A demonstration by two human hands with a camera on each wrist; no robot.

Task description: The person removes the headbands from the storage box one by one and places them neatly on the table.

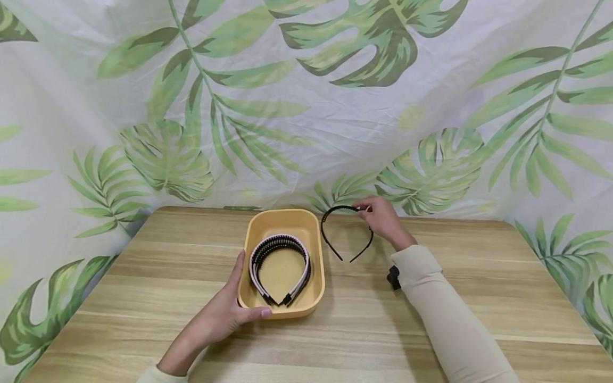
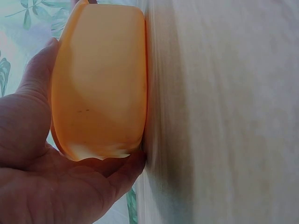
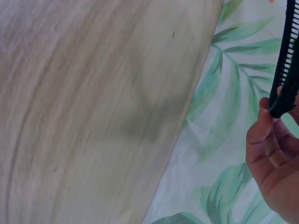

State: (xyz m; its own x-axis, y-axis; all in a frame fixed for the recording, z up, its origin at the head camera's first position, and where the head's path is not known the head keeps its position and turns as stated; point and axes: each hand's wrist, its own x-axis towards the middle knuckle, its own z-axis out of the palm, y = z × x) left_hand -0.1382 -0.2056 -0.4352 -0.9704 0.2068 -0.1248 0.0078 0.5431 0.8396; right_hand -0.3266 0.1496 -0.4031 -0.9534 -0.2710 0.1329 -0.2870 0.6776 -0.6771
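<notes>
My right hand (image 1: pixel 381 219) pinches a black toothed headband (image 1: pixel 327 238) by the right part of its arch, and its two ends point down toward the table. In the right wrist view, the fingers of that hand (image 3: pixel 275 154) grip the headband (image 3: pixel 284 56), whose row of teeth shows. A yellow-orange bin (image 1: pixel 322 276) stands on the table with several headbands (image 1: pixel 306 254), white and black, nested together inside. My left hand (image 1: pixel 222 311) holds the bin at its near left corner, thumb on the front rim. The left wrist view shows the bin's outer wall (image 2: pixel 103 84) against that hand (image 2: pixel 70 182).
The wood-grain table (image 1: pixel 182 271) spreads out on both sides of the bin. Close behind its far edge hangs a pale cloth (image 1: pixel 335 122) printed with green leaves. A small black device (image 1: pixel 394 277) sits at the right sleeve's cuff.
</notes>
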